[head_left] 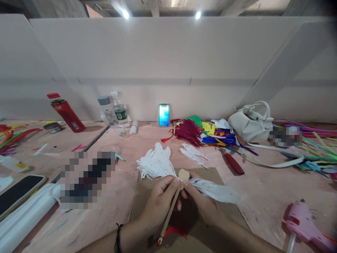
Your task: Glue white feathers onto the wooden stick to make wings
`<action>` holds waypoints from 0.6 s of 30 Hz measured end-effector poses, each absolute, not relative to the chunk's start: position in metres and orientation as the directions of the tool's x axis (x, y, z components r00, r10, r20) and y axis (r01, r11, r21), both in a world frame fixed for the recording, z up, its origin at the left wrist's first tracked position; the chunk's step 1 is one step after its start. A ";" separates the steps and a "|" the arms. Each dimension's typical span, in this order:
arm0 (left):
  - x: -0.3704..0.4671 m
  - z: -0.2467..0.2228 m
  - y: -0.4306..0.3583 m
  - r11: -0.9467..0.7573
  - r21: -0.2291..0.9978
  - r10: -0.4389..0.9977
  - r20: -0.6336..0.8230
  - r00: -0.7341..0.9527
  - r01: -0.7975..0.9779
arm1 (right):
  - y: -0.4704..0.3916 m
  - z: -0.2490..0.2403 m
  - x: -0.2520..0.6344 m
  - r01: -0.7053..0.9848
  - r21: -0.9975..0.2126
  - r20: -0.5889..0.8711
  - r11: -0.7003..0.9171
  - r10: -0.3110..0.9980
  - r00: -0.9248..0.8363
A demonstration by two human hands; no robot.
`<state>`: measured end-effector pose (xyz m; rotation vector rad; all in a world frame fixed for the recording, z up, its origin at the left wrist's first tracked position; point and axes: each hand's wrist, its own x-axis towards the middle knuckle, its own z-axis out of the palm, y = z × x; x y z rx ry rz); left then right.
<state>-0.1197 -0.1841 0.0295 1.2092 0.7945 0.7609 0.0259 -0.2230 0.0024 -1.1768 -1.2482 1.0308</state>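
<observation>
In front of me, my left hand point(161, 196) pinches near the head of a flat wooden stick point(170, 214). A pale rounded wooden piece point(183, 174) tops the stick, and a red tassel point(175, 231) hangs at its lower end. My right hand point(201, 200) is closed at the same spot, its thumb and fingers on the quill end of a long white feather point(216, 189) that points right. The fingertips partly hide the joint. Just beyond lies a bunch of white feathers point(155, 160), its quills reaching my left fingertips. Beneath the hands is a brown board point(217, 175).
Loose white feathers point(193, 154) and coloured feathers point(186, 131) lie beyond the board. At right are a red-handled tool point(233, 162), a white handbag point(250, 123) and a pink glue gun point(301, 221). Bottles point(121, 114), a lit phone point(164, 115) and a dark phone point(19, 193) are around.
</observation>
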 end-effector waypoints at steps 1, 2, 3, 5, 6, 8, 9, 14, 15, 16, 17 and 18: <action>-0.120 0.028 -0.183 0.231 0.966 0.838 -0.135 0.529 -0.120 | -0.223 0.002 0.025 -0.022 -0.993 0.118 0.119 0.992 0.038; -0.120 0.026 -0.183 0.272 0.949 0.830 -0.146 0.539 -0.161 | -0.223 0.003 0.024 -0.098 -0.991 0.096 0.096 0.995 0.000; -0.121 0.025 -0.182 0.303 0.933 0.824 -0.155 0.545 -0.193 | -0.223 0.003 0.023 -0.162 -0.984 0.083 0.077 0.996 -0.027; -0.121 0.024 -0.181 0.335 0.917 0.822 -0.174 0.542 -0.215 | -0.224 0.004 0.022 -0.200 -0.977 0.084 0.077 0.996 -0.025; -0.121 0.024 -0.180 0.342 0.917 0.824 -0.188 0.535 -0.204 | -0.224 0.004 0.022 -0.186 -0.979 0.093 0.088 0.996 -0.015; -0.120 0.025 -0.180 0.353 0.919 0.828 -0.218 0.517 -0.178 | -0.224 0.005 0.022 -0.150 -0.983 0.110 0.109 0.994 0.000; -0.120 0.026 -0.181 0.359 0.917 0.830 -0.230 0.508 -0.172 | -0.224 0.005 0.022 -0.143 -0.983 0.114 0.114 0.993 0.002; -0.117 0.028 -0.183 0.378 0.908 0.844 -0.258 0.471 -0.180 | -0.222 0.000 0.021 -0.195 -0.976 0.096 0.093 0.995 -0.007; -0.117 0.028 -0.183 0.380 0.907 0.844 -0.260 0.469 -0.180 | -0.222 -0.001 0.021 -0.217 -0.972 0.095 0.090 0.995 -0.014; -0.117 0.028 -0.183 0.382 0.907 0.842 -0.262 0.471 -0.179 | -0.222 -0.001 0.020 -0.238 -0.967 0.098 0.090 0.995 -0.021; -0.117 0.028 -0.183 0.383 0.906 0.841 -0.261 0.473 -0.181 | -0.222 -0.002 0.020 -0.256 -0.962 0.102 0.092 0.994 -0.027; -0.117 0.029 -0.182 0.384 0.905 0.839 -0.260 0.478 -0.182 | -0.222 -0.001 0.019 -0.267 -0.959 0.106 0.092 0.994 -0.035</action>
